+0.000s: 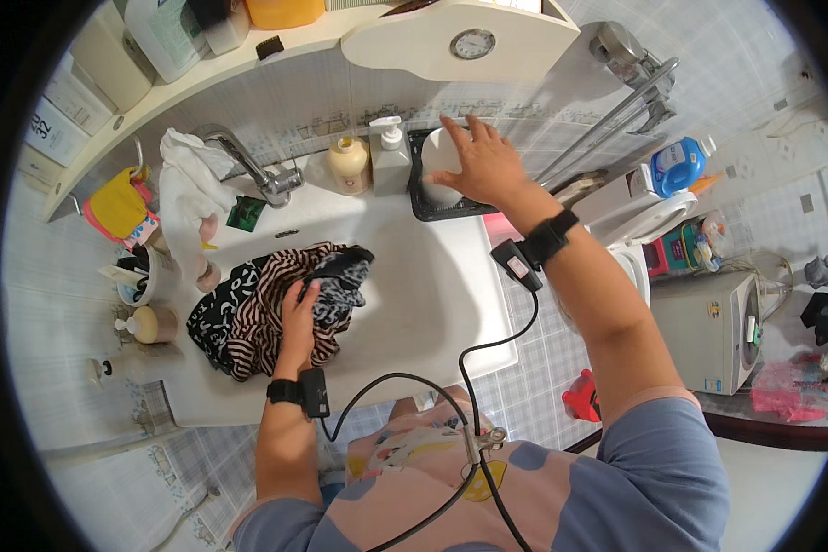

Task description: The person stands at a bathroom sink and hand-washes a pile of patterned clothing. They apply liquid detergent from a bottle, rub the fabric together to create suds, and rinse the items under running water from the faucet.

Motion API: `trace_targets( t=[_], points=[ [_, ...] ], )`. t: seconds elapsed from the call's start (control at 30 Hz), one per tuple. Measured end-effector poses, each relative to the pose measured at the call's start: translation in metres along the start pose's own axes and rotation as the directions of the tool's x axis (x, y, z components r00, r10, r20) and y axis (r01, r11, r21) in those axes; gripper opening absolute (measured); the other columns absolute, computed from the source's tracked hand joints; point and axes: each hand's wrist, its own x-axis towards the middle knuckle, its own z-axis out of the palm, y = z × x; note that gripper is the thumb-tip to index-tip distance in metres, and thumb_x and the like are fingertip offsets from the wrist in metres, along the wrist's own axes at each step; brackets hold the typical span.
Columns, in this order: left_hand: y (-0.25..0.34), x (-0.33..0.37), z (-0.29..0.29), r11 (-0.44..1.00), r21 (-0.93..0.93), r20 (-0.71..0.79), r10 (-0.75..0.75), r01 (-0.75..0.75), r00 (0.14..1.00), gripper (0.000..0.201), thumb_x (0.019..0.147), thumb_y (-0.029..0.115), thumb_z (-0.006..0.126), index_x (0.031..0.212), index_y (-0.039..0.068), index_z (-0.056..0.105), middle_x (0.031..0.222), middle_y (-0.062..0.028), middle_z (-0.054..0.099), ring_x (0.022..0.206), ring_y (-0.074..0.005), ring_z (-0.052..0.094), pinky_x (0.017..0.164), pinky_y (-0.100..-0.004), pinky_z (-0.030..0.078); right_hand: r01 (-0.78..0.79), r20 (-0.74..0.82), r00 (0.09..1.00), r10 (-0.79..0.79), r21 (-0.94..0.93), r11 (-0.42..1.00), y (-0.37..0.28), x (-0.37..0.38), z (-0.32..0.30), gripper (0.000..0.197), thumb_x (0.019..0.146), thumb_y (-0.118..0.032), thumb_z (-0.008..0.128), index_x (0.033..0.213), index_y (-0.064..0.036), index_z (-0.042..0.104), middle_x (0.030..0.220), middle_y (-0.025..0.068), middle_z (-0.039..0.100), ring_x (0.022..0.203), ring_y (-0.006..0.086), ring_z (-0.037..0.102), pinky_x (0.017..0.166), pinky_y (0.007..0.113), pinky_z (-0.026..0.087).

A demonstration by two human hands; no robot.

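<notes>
Two bare hands are over a white sink (414, 304), each busy with something different. The left hand (299, 317) grips a bunch of clothes (258, 308), its fingers curled into the fabric and its thumb lying on top. The clothes (striped in brown and pink, with black-and-white patterned parts around them) lie in a heap across the left half of the sink. The right hand (478, 166) reaches to the far right corner, open, fingers spread and thumb held apart, over a white thing (439, 152) in a black tray (446, 214). The hand covers much of that white thing, so I cannot tell what it is or whether the palm touches it.

Just left of the tray stand a grey pump bottle (392, 167) and a cream bottle (350, 167). Farther left come the faucet (274, 181), a dark green pad (245, 212) and a white cloth (193, 175) draped at the rim. A cup (163, 279) and a yellowish soap bottle (152, 326) stand by the left edge.

Both wrists wear black bands, joined to black cables (405, 377). Above the sink runs a curved shelf (405, 53) with a round dial (472, 43) on its front.
</notes>
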Motion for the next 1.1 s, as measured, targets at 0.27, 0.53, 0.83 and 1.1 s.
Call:
trace_targets(
  t=[0.27,0.53,0.83,1.1],
  points=[
    [-0.032,0.002,-0.036,0.914,0.230,-0.056,-0.331,0.334,0.942,0.077,0.082,0.051,0.058,0.134,-0.002,0.035,0.135,-0.0187,0.040,0.124,-0.0308,0.038,0.099,-0.0420,0.033,0.096,0.389,0.917,-0.087,-0.005,0.995,0.001,0.032,-0.006,0.087,0.075,-0.052,0.062,0.142,-0.0168,0.020,0.120,0.0224,0.047,0.110,0.0397,0.046,0.091,0.045,0.042],
    [-0.013,-0.019,0.035,0.688,0.673,-0.185,0.512,-0.272,0.839,0.071,0.076,0.017,0.072,0.134,0.002,0.033,0.132,-0.0210,0.034,0.121,-0.0364,0.033,0.100,-0.0437,0.030,0.139,0.449,0.886,-0.112,-0.028,0.990,0.004,0.035,-0.007,0.087,0.076,-0.059,0.057,0.141,-0.0104,0.025,0.125,0.0238,0.044,0.115,0.0394,0.042,0.093,0.043,0.041],
    [0.089,0.016,0.227,0.711,0.179,-0.019,0.693,-0.680,0.720,0.088,0.065,0.027,0.078,0.132,-0.002,0.029,0.132,-0.0201,0.038,0.121,-0.0326,0.038,0.101,-0.0388,0.031,0.210,0.521,0.845,-0.123,-0.111,0.971,-0.011,0.047,-0.021,0.087,0.077,-0.064,0.050,0.135,-0.0003,0.033,0.123,0.0244,0.047,0.112,0.0387,0.047,0.093,0.040,0.041],
    [0.111,0.066,0.263,0.464,0.276,-0.086,0.884,-0.842,0.459,0.075,0.059,0.022,0.079,0.121,0.000,0.043,0.115,-0.0170,0.051,0.109,-0.0327,0.049,0.097,-0.0390,0.037,0.324,0.451,0.864,-0.223,-0.160,0.932,0.004,0.043,-0.001,0.085,0.078,-0.062,0.050,0.131,0.0032,0.036,0.113,0.0289,0.051,0.104,0.0397,0.052,0.090,0.041,0.043]
  ],
)
